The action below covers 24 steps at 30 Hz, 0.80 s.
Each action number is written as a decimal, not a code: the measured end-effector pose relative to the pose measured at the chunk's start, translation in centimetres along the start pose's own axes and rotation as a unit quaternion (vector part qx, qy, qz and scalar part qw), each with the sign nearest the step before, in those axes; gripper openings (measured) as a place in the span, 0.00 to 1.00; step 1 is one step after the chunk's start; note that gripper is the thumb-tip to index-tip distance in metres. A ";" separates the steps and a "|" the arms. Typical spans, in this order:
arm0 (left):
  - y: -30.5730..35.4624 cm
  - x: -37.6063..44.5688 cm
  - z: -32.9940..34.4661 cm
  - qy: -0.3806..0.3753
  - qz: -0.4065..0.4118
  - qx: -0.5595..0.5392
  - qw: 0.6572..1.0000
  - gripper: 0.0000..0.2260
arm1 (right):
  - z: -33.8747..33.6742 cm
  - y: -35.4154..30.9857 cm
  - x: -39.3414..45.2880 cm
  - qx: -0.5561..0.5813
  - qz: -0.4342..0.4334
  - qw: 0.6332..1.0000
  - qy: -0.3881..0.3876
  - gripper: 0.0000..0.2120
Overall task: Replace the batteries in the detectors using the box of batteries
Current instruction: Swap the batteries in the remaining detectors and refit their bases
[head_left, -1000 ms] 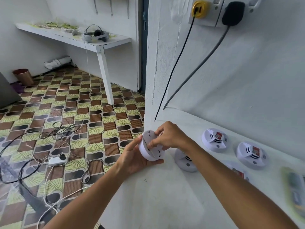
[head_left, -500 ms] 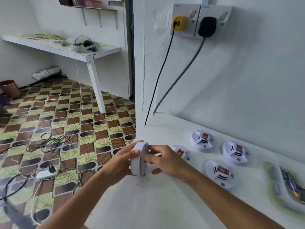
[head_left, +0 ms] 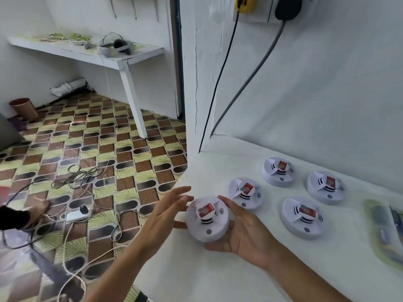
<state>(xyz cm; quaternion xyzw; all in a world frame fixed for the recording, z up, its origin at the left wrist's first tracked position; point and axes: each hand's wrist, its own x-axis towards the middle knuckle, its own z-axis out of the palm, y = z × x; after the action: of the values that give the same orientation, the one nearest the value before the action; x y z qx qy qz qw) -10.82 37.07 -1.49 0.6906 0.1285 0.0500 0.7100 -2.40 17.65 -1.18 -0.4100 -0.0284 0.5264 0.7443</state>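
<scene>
A white round detector (head_left: 207, 221) with a red label faces up just above the near left part of the white counter (head_left: 218, 275). My right hand (head_left: 242, 234) grips its right side between thumb and fingers. My left hand (head_left: 165, 212) hovers at its left side with fingers straight and spread, the thumb near the rim. Several more white detectors lie face up on the counter: one close behind (head_left: 245, 194), one near the wall (head_left: 278, 172), and two to the right (head_left: 326, 188) (head_left: 302, 217). The green-edged box of batteries (head_left: 386, 232) sits blurred at the right edge.
Two cables (head_left: 220, 75) hang from wall sockets down to the counter's back corner. The counter's left edge drops to a patterned floor with tangled cords and a power strip (head_left: 76, 215). A foot (head_left: 39, 211) shows at far left. A white shelf (head_left: 87, 52) holds headphones.
The detector was held on edge between both hands; now it faces up, lower over the counter, in my right hand. My left hand has let go and opened.
</scene>
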 end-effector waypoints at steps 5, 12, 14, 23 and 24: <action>-2.6 -1.0 0.7 0.065 0.015 -0.037 0.997 0.26 | -2.1 1.7 0.3 0.018 -0.041 0.999 -0.003 0.38; -3.8 -1.6 1.1 0.056 0.031 -0.002 0.998 0.26 | -2.9 2.9 0.5 0.002 -0.081 0.997 0.002 0.32; -3.8 -1.6 1.0 0.058 0.032 0.002 0.998 0.23 | -2.9 3.2 0.4 -0.022 -0.095 0.995 0.020 0.34; -3.8 -1.3 0.5 0.056 0.030 0.003 0.998 0.25 | -2.2 4.3 0.1 -0.128 -0.152 0.978 0.069 0.40; -3.8 -1.3 0.5 0.051 0.031 0.003 0.998 0.25 | -2.2 4.4 0.2 -0.134 -0.159 0.975 0.074 0.41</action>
<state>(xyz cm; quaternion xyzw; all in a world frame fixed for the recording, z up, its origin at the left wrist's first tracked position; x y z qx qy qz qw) -12.40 36.12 -5.09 0.6929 0.1434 0.1071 0.6984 -4.66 17.00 -5.50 -0.5344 -0.1083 0.3609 0.7566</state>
